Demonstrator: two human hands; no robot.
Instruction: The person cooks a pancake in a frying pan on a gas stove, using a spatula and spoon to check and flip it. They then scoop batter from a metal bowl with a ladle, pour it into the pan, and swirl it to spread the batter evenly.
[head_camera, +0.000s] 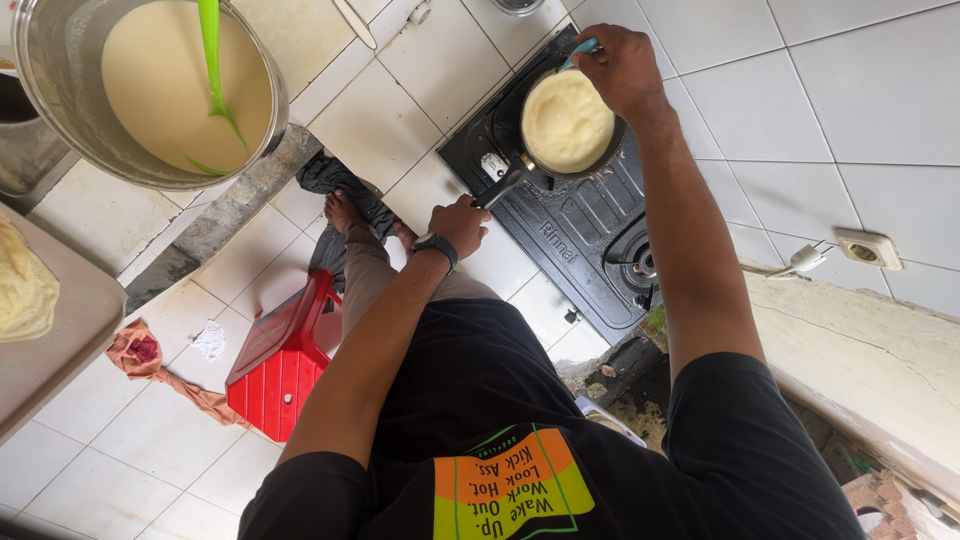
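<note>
White tiled counter (880, 90) with a black gas stove (575, 235) set on it. On the stove, 1 small pan (567, 122) of pale batter is seen. Pan handle is gripped by the clenched left hand (460, 225). Right hand (620, 68) is closed on a light-blue utensil (583, 48) at the pan's far rim. A big batter pot (150, 85) is seen well left of the stove.
</note>
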